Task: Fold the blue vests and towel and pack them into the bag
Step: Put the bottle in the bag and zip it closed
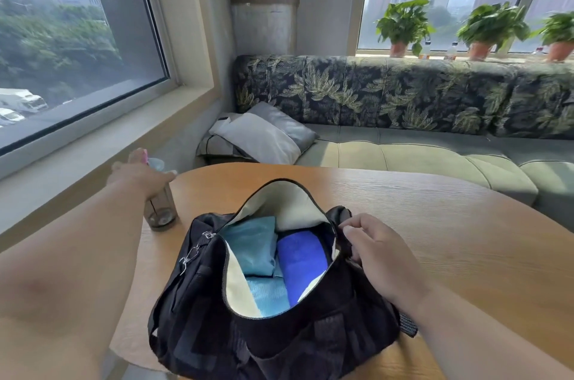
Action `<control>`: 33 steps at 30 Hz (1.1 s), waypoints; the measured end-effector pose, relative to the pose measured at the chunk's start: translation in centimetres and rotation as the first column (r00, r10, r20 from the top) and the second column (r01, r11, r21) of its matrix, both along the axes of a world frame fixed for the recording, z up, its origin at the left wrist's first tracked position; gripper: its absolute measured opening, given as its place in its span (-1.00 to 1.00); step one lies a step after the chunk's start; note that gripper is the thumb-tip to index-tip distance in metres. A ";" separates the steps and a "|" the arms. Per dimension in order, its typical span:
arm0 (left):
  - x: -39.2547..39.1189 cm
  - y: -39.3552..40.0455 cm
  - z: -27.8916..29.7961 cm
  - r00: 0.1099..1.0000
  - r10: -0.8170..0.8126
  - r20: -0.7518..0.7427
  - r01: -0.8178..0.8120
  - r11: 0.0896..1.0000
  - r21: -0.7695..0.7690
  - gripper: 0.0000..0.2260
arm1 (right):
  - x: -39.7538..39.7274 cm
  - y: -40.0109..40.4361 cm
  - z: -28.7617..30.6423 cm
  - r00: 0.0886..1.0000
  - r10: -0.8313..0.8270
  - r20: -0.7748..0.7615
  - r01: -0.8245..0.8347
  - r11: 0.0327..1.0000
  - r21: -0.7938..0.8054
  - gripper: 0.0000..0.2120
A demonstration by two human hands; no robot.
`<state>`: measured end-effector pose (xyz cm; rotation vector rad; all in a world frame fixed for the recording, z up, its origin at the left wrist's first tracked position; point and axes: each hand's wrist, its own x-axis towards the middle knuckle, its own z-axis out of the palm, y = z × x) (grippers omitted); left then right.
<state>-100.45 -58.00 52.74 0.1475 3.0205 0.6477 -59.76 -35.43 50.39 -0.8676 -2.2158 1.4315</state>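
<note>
A black duffel bag (pixel 217 327) with a cream lining stands unzipped on the wooden table (pixel 435 218). Inside lie folded light blue vests (pixel 251 250) on the left and a rolled dark blue towel (pixel 302 264) on the right. My right hand (pixel 375 250) grips the bag's right rim and holds the opening apart. Over at the table's left edge, my left hand (pixel 141 178) is wrapped around the top of a clear water bottle (pixel 161 209) with a pale blue lid.
A window sill and wall run along the left. Behind the table is a green sofa (pixel 403 156) with leaf-print back cushions and grey pillows (pixel 264 134). Potted plants (pixel 403 25) line the far window ledge.
</note>
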 end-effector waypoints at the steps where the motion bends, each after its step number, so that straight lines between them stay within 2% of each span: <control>1: 0.3 0.0 0.1 1.000 -0.004 -0.022 0.004 1.000 0.012 -0.17 | 0.0 0.0 -0.2 1.000 0.003 -0.004 -0.003 1.000 -0.002 -0.85; 6: 1.6 -0.5 0.2 0.996 -0.023 -0.084 0.025 0.999 0.022 -0.25 | -0.2 -0.4 -0.7 1.000 0.001 0.005 -0.001 1.000 0.013 -0.88; 10: 4.1 -0.3 1.5 0.987 -0.066 -0.148 0.071 0.997 0.030 -0.29 | 0.3 0.2 -0.6 0.995 -0.093 -0.025 0.094 0.995 0.021 -0.86; 12: 5.9 -0.2 2.8 0.975 -0.094 -0.200 0.119 0.986 0.116 -0.29 | 1.0 0.9 -1.0 0.991 -0.134 0.012 0.134 0.990 0.036 -0.86; 14: 8.4 0.2 4.7 0.962 -0.113 -0.247 0.168 0.962 0.214 -0.30 | 1.6 1.3 -1.7 0.985 -0.131 0.113 0.123 0.990 0.076 -0.92; 15: 9.9 0.5 5.7 0.958 -0.122 -0.259 0.190 0.947 0.259 -0.30 | 1.8 1.4 -2.2 0.976 -0.123 0.179 0.107 0.989 0.098 -0.90; 18: 14.3 1.3 8.4 0.950 -0.156 -0.270 0.260 0.874 0.410 -0.29 | 2.3 1.1 -3.8 0.947 -0.101 0.305 0.078 0.993 0.089 -0.67; 21: 19.1 2.0 10.6 0.935 -0.196 -0.294 0.334 0.766 0.550 -0.30 | 3.0 1.2 -4.6 0.933 -0.124 0.339 0.094 0.990 0.105 -0.64; 23: 22.4 2.4 11.6 0.926 -0.213 -0.312 0.362 0.736 0.572 -0.32 | 3.6 1.0 -4.3 0.917 -0.114 0.381 0.055 0.985 0.163 -0.67; 27: 28.3 3.3 11.4 0.916 -0.293 -0.272 0.400 0.681 0.613 -0.32 | 5.0 -0.9 -3.3 0.867 -0.035 0.497 -0.131 0.946 0.295 -0.69; 29: 30.9 3.8 10.7 0.910 -0.336 -0.242 0.412 0.681 0.605 -0.32 | 5.9 -2.0 -2.8 0.870 0.048 0.490 -0.195 0.947 0.254 -0.76; 33: 34.4 4.0 8.7 0.905 -0.366 -0.217 0.418 0.674 0.608 -0.34 | 7.6 -3.8 -3.1 0.863 0.185 0.471 -0.283 0.948 0.146 -0.73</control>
